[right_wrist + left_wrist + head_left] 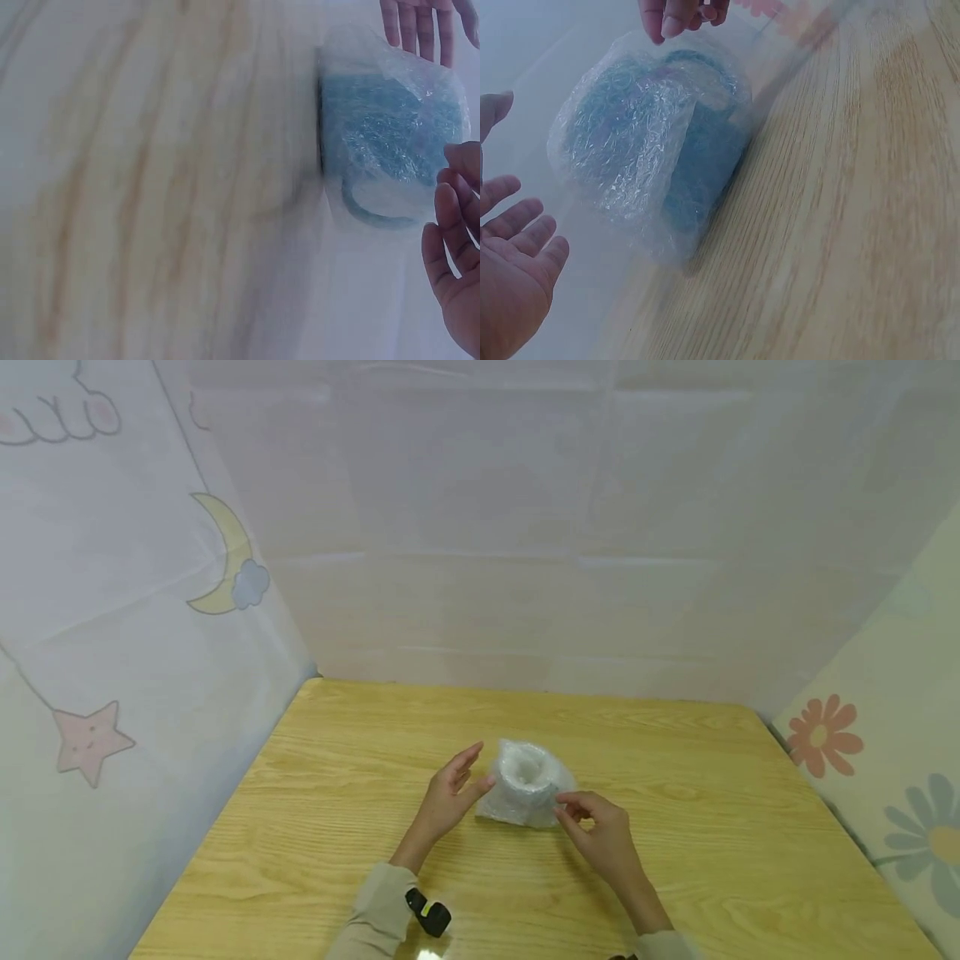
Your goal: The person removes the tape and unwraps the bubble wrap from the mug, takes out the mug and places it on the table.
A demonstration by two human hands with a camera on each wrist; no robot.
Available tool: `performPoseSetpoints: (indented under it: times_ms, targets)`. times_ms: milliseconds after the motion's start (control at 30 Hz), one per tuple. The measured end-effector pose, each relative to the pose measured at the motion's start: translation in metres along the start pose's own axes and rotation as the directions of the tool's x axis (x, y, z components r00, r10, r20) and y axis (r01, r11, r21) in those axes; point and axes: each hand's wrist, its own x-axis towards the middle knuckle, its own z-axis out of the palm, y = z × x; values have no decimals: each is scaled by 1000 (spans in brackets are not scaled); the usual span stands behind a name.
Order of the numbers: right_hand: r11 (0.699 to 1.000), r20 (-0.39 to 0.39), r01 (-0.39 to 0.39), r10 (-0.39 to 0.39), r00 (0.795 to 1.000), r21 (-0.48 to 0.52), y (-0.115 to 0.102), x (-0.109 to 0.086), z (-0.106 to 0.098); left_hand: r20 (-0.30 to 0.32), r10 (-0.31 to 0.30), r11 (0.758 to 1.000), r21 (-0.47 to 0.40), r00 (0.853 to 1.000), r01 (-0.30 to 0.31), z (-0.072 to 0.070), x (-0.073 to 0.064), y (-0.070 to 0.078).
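Note:
A mug-shaped thing wrapped in bubble wrap stands on the wooden table between my hands. Through the plastic it looks bluish in the left wrist view, and a curved handle shows at the wrapped mug's side in the right wrist view. My left hand is beside the wrap, fingers extended and spread, palm toward it. My right hand is at the opposite side, fingers loosely bent, thumb and index fingertips close together right at the edge of the wrap.
The wooden table has pale printed cloth behind it and at both sides. A black wrist device sits by my left sleeve.

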Motion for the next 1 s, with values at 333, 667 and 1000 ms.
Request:
performPoseSetpoints:
  times_ms: [333,667,1000]
  targets:
    - [981,63,40,-29,998,-190,-1,1,2,4,15,1000,16,1000,-15,9,4,3]
    - [961,94,8,18,995,-275,-8,7,3,28,-3,1000,16,1000,3,13,7,5]
    - [915,109,16,30,994,-403,-8,11,6,29,-7,1000,-10,1000,7,18,9,3]
